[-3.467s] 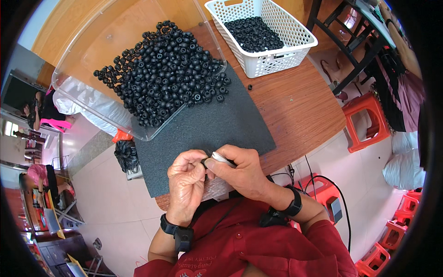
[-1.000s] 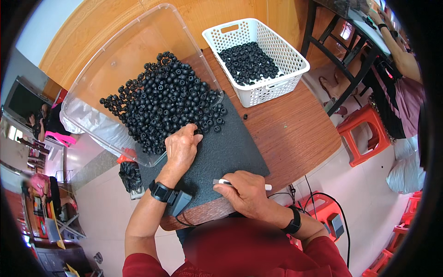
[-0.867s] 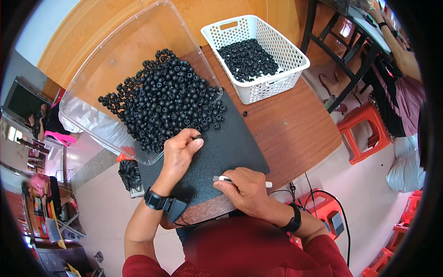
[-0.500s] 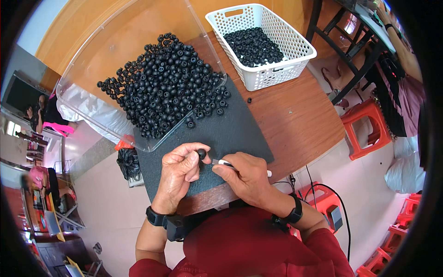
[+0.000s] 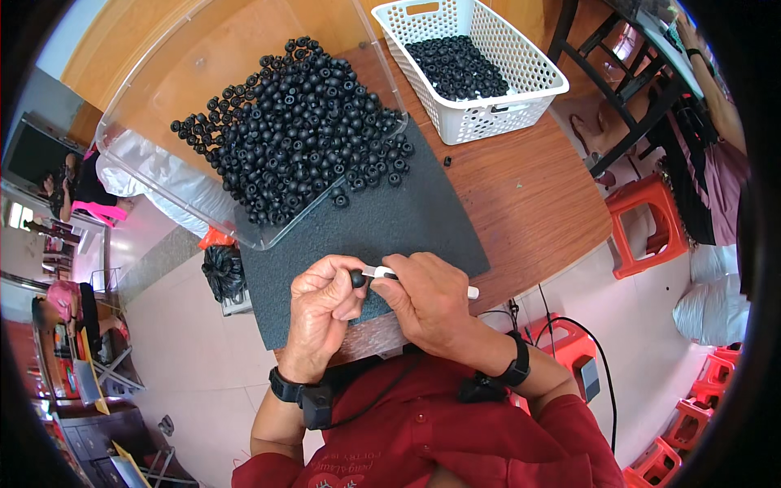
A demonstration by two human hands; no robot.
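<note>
My left hand (image 5: 321,307) pinches a small round black part (image 5: 357,279) between thumb and fingertips, over the near part of the dark mat (image 5: 439,220). A white-handled knife (image 5: 473,292) is gripped in my right hand (image 5: 433,302), its handle end showing past the far side of the fist. Its short blade (image 5: 370,271) meets the black part at the upper right; the exact contact is too small to tell. Beyond my hands, a heap of similar black parts (image 5: 301,138) with holes lies in a tilted clear plastic tub (image 5: 256,242), spilling over its lip onto the mat.
At the back right of the wooden table (image 5: 537,211) stands a white perforated basket (image 5: 500,126) holding small black pieces. One small black piece (image 5: 447,161) lies beside the mat. Red stools (image 5: 651,220) and a black cable (image 5: 606,370) are at the right. Other people sit farther off.
My right hand has brought the knife leftward and up, so its blade now reaches the black part. The view has shifted slightly.
</note>
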